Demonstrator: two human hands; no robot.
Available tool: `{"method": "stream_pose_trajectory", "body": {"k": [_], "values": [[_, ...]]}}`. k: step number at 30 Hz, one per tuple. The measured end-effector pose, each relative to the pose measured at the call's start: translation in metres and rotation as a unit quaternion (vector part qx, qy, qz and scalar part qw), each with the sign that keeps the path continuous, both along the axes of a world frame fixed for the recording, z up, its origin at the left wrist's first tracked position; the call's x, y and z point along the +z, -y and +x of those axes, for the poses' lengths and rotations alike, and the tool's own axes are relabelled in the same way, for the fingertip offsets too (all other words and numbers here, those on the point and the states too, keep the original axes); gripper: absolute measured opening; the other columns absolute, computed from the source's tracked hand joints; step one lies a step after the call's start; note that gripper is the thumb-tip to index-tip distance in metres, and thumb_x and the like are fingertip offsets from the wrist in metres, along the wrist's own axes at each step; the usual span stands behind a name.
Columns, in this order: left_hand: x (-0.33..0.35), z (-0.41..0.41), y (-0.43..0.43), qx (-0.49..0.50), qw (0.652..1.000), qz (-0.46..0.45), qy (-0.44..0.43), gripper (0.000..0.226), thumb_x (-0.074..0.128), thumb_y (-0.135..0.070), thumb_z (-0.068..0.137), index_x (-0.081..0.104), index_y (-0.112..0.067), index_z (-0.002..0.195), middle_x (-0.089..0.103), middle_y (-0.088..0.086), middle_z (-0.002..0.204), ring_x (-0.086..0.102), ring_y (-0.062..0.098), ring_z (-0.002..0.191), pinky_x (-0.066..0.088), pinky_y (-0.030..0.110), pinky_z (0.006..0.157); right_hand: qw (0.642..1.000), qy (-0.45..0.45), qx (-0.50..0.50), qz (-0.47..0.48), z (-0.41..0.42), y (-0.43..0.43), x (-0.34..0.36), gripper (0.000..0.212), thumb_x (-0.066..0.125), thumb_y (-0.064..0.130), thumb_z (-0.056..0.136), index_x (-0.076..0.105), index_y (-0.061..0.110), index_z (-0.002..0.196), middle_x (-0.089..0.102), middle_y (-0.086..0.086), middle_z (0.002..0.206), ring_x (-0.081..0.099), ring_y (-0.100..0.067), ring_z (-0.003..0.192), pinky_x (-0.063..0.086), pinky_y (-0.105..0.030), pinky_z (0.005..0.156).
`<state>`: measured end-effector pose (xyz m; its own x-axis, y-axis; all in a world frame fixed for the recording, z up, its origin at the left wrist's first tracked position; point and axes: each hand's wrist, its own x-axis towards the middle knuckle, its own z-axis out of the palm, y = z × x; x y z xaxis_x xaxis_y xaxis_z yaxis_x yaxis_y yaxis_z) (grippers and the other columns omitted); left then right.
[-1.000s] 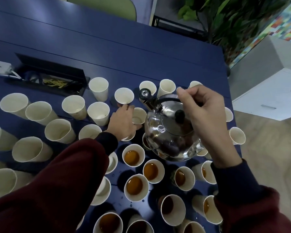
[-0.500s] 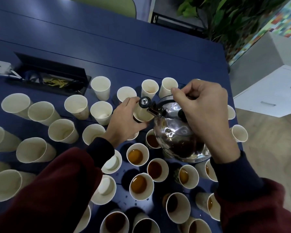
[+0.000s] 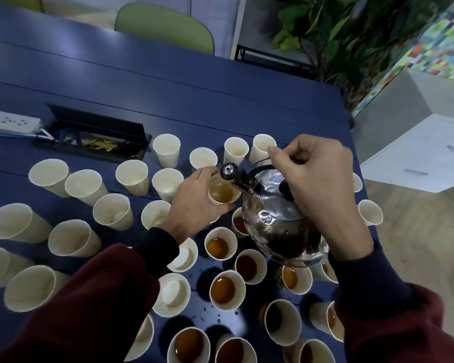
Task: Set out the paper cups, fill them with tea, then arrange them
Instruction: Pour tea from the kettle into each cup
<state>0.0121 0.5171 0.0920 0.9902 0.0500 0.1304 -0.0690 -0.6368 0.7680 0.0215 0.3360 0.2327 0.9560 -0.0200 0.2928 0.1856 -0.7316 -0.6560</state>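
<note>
My right hand (image 3: 320, 184) grips the black handle of a shiny steel kettle (image 3: 281, 221), tilted with its spout (image 3: 233, 176) over a paper cup (image 3: 222, 192). My left hand (image 3: 194, 205) holds that cup, lifted a little above the others; pale tea shows inside it. Several cups holding dark tea (image 3: 227, 289) stand near me on the blue table (image 3: 168, 87). Several empty white cups (image 3: 85, 183) stand to the left and at the back (image 3: 166, 149).
A black recessed cable box (image 3: 95, 134) with a white power strip (image 3: 11, 121) lies at the left back. Drops of liquid dot the table near the filled cups. A green chair (image 3: 165, 27), a plant (image 3: 325, 35) and a white cabinet (image 3: 419, 153) stand beyond the table's edges.
My left hand picked an empty cup from the table and raised it. The kettle tilted further toward it, spout over the rim, and tea now shows in the cup.
</note>
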Motion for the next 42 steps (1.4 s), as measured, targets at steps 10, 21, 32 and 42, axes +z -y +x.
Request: {"method": "stream_pose_trajectory", "body": {"k": [10, 21, 32, 42], "values": [[0.005, 0.004, 0.002, -0.005, 0.999, 0.028, -0.020, 0.070, 0.088, -0.046, 0.066, 0.056, -0.023, 0.125, 0.065, -0.004, 0.120, 0.059, 0.017, 0.106, 0.047, 0.030, 0.085, 1.000, -0.002, -0.008, -0.012, -0.003, 0.002, 0.002, 0.030, 0.072, 0.035, 0.088, 0.065, 0.018, 0.064, 0.063, 0.006, 0.055, 0.060, -0.016, 0.061, 0.043, -0.026, 0.059], [0.001, 0.014, 0.010, -0.016, 0.998, 0.051, -0.030, 0.070, 0.087, -0.048, 0.066, 0.056, -0.027, 0.124, 0.064, -0.005, 0.121, 0.060, 0.020, 0.108, 0.052, 0.042, 0.090, 0.999, -0.008, -0.016, -0.027, 0.003, 0.009, -0.002, 0.028, 0.070, 0.035, 0.089, 0.067, 0.019, 0.066, 0.064, 0.004, 0.056, 0.061, -0.018, 0.061, 0.050, -0.035, 0.062], [-0.009, 0.027, 0.017, -0.003, 0.996, 0.053, -0.067, 0.071, 0.086, -0.049, 0.069, 0.053, -0.025, 0.127, 0.063, -0.004, 0.125, 0.060, 0.020, 0.110, 0.052, 0.043, 0.092, 1.000, -0.007, -0.026, 0.011, 0.005, 0.017, -0.007, 0.031, 0.070, 0.034, 0.090, 0.064, 0.019, 0.064, 0.062, 0.008, 0.054, 0.059, -0.015, 0.060, 0.039, -0.017, 0.055], [-0.021, 0.050, 0.024, 0.025, 0.994, 0.020, -0.103, 0.063, 0.087, -0.041, 0.071, 0.049, -0.020, 0.117, 0.059, -0.002, 0.115, 0.051, 0.014, 0.099, 0.036, 0.029, 0.079, 0.996, -0.009, -0.044, 0.077, 0.002, 0.024, -0.010, 0.031, 0.071, 0.033, 0.090, 0.066, 0.016, 0.065, 0.065, 0.002, 0.058, 0.060, -0.018, 0.059, 0.044, -0.025, 0.059]]}}
